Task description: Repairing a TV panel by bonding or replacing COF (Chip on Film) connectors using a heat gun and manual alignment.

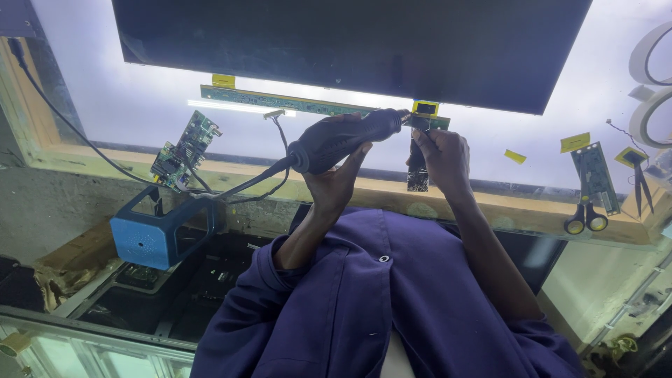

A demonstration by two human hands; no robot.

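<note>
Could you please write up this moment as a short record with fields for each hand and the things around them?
left hand: left hand grips a black corded rotary tool, tip at the board edge
right hand: right hand steadies a small dark strip below the yellow tape
work piece: long green circuit strip under a dark screen panel
nearby: blue box, scissors, loose circuit board

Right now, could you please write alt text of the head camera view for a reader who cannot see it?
The left hand holds a black corded rotary tool against a narrow green circuit strip under a dark screen panel, while the right hand steadies a small black part. Scissors lie to the right.
</note>
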